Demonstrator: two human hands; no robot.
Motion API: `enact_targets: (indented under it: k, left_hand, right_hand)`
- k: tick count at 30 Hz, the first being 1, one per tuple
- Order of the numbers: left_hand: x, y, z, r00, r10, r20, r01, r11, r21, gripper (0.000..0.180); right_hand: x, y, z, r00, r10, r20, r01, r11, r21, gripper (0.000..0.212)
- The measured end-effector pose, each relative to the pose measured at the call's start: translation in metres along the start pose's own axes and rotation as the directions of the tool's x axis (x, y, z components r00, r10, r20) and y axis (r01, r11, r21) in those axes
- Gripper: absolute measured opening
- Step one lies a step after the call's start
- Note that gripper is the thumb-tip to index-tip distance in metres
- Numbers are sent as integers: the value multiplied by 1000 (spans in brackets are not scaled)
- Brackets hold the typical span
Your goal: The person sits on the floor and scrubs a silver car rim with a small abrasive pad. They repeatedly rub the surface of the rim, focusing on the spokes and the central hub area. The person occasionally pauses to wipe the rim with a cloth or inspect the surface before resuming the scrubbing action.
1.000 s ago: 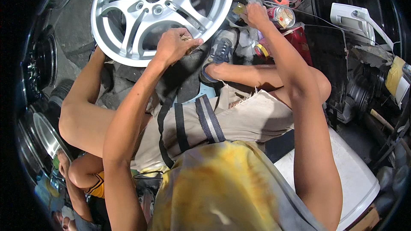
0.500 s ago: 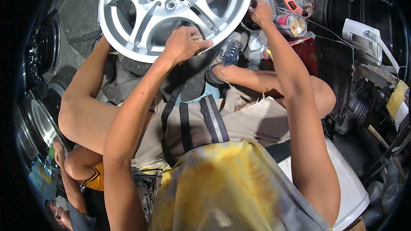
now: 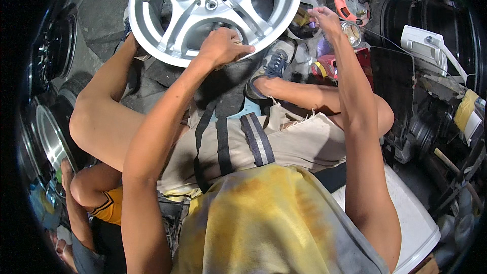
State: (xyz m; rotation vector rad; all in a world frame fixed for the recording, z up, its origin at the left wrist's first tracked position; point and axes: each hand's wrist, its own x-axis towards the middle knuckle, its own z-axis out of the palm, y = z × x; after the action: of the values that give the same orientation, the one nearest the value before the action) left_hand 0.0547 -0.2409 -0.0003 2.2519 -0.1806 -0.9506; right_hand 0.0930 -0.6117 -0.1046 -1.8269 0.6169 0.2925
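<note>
A silver alloy wheel (image 3: pixel 243 7) with paired spokes fills the top of the view, tilted toward me. My left hand (image 3: pixel 220 48) rests at its near edge, fingers curled round a small beige pad (image 3: pixel 236 41) that is mostly hidden. The thumb points right along the rim. To the right of the wheel my right hand (image 3: pixel 327 20) hovers beside a clear round tub (image 3: pixel 303 34) with yellowish and purple bits in it. Its fingertips are drawn together over the tub's edge; what they hold, if anything, is too small to name.
A can (image 3: pixel 351 34) and a red box (image 3: pixel 361 61) stand by my right forearm, with an orange reel (image 3: pixel 351 5) beyond. Dark wheels (image 3: pixel 431 25) are stacked at the right, near a white plastic part (image 3: pixel 423 43). At lower left another person's hand (image 3: pixel 67 170) touches a wheel (image 3: pixel 49 134).
My right hand has come back from the tub's far side and moved right, uncovering the tub. The wheel appears slightly farther right and up in view; my left hand stays at its edge.
</note>
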Motion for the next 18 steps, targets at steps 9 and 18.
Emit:
enact_targets:
  k: [9,18]
  left_hand:
    - [-12,-10,-11,1000,-23,-5,23,1000,-16,51]
    - [-4,-18,-10,1000,30,8,-30,999,15,47]
  right_hand:
    - [4,33,-12,995,-81,-57,68,977,-200,29]
    - [2,36,-17,973,-222,-64,200,947,-250,26]
